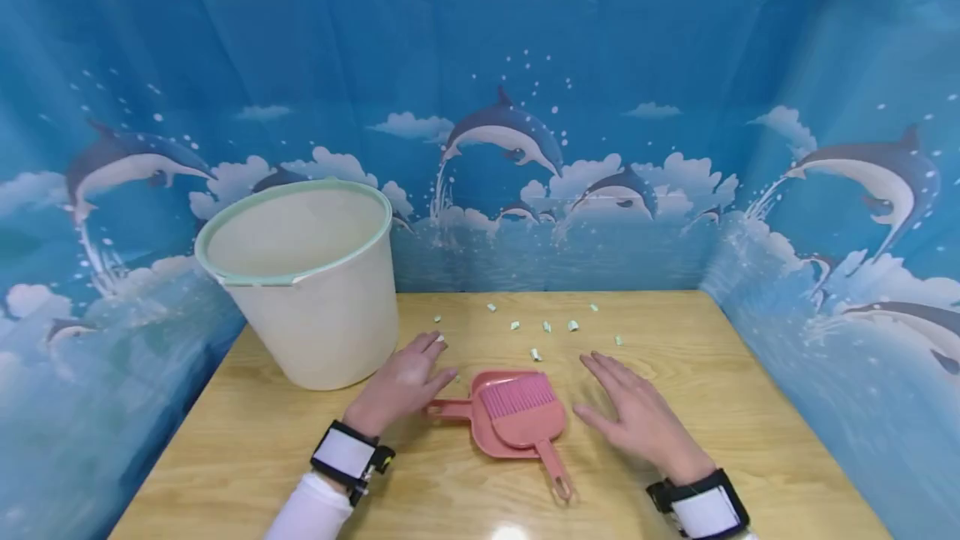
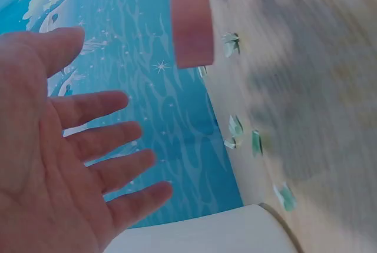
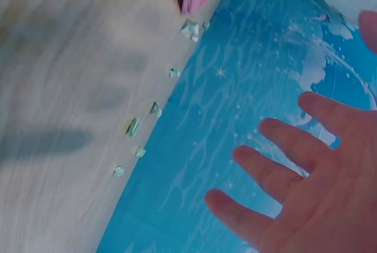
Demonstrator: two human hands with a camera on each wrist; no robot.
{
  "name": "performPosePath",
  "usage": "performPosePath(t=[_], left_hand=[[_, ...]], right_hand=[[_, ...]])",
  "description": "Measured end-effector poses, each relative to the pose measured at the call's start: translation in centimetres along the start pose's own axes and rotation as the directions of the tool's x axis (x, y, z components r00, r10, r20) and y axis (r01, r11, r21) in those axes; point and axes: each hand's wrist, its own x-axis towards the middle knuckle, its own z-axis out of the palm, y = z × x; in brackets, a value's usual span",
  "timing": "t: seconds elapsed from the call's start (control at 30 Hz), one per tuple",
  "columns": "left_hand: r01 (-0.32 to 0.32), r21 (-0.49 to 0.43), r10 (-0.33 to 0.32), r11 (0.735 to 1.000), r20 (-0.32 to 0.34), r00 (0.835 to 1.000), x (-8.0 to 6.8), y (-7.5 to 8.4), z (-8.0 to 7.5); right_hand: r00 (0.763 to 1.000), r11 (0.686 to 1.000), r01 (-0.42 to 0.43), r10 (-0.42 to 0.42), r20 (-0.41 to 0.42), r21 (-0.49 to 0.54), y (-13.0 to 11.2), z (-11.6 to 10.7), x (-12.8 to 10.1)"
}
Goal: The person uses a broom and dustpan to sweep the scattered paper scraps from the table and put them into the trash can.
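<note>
Hands apart, fingers spread, holding nothing: left hand (image 1: 401, 382) and right hand (image 1: 637, 415) flank dustpan (image 1: 491, 423) with brush (image 1: 525, 411) on near surface (image 1: 750, 407). Scraps (image 1: 543, 327) scattered beyond, unswept. Bin (image 1: 303, 277) far left. Sweeping seemingly not begun.

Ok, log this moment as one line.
left hand open, by dustpan | right hand open | brush in dustpan | paper scraps on table
</note>
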Motion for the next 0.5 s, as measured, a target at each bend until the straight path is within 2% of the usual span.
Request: performPosePath(t=[0.17, 0.3, 0.4, 0.5], left_hand=[[-0.004, -0.065, 0.006, 0.998, 0.032, 0.999, -0.9, -0.3, 0.5], [-0.062, -0.102, 0.066, 0.993, 0.036, 0.997, -1.3, -0.2, 1.7], [-0.099, -0.116, 0.103, 0.988, 0.030, 0.994, -1.3, 0.0, 2.4], [-0.096, -0.168, 0.108, 0.981, 0.066, 0.992, -1.1, 0.2, 3.0]], right_hand=[[0.995, 1.000, -0.004, 0.004, 0.098, -0.008, -1.5, 1.1, -0.8], [0.983, 1.000, 0.006, -0.010, 0.181, 0.018, -3.0, 2.4, -1.7], [0.976, 0.998, 0.035, -0.044, 0.212, 0.044, -3.7, 3.2, -2.0], [0.971, 0.997, 0.035, -0.050, 0.233, 0.066, -4.0, 3.7, -2.1]])
